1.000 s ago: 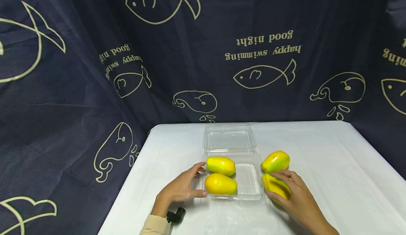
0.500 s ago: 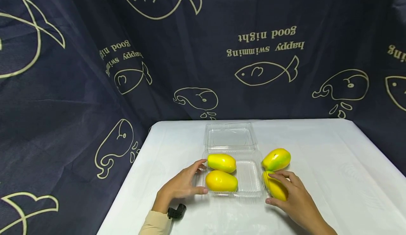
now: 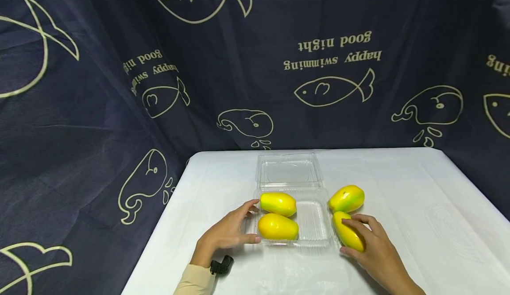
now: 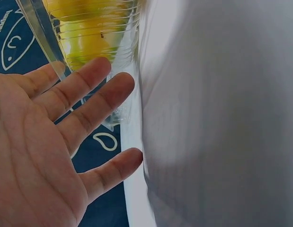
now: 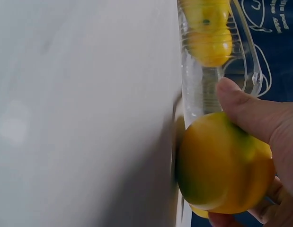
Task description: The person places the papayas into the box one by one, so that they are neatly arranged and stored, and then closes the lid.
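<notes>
My right hand (image 3: 372, 248) holds a yellow papaya (image 3: 348, 232) just right of the clear plastic container (image 3: 312, 222). In the right wrist view, the thumb lies along one side of this papaya (image 5: 224, 163) and fingers show on the other. Two more papayas, a far one (image 3: 278, 203) and a near one (image 3: 277, 227), lie side by side in the container's left part. At the container's left wall is my left hand (image 3: 227, 230), its fingers spread around that side. The left wrist view shows its palm (image 4: 37, 142) and extended fingers, with nothing gripped.
Another yellow-green papaya (image 3: 346, 198) lies on the white table (image 3: 418, 206), behind the held one. The container's lid (image 3: 288, 169) is folded back, away from me. A dark fish-print cloth (image 3: 255, 64) hangs behind the table. A black wrist device (image 3: 222, 265) is on my left wrist.
The papaya in my right hand has shifted slightly right and turned, away from the container's edge. My left hand and the papayas in the container stay in place.
</notes>
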Available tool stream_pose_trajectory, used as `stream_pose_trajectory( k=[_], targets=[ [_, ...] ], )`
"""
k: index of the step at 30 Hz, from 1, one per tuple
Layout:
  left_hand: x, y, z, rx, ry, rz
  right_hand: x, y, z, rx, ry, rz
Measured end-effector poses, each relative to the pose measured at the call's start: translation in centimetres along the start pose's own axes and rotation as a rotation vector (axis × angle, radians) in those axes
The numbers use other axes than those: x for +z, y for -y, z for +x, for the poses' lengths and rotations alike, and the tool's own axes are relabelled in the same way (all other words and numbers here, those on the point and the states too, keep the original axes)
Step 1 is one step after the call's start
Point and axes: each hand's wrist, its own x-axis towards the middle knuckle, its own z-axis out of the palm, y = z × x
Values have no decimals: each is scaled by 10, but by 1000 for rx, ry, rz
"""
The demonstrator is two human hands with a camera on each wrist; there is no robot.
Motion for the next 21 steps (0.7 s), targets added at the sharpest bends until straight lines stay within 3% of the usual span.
stream_pose_trajectory(
  k=[7, 21],
  targets=[
    [0, 1, 1, -16, -2, 3, -7, -4, 0, 61, 12, 19],
    [1, 1, 0, -12, -2, -2, -12, -11, -7, 94, -12, 44]
  ],
)
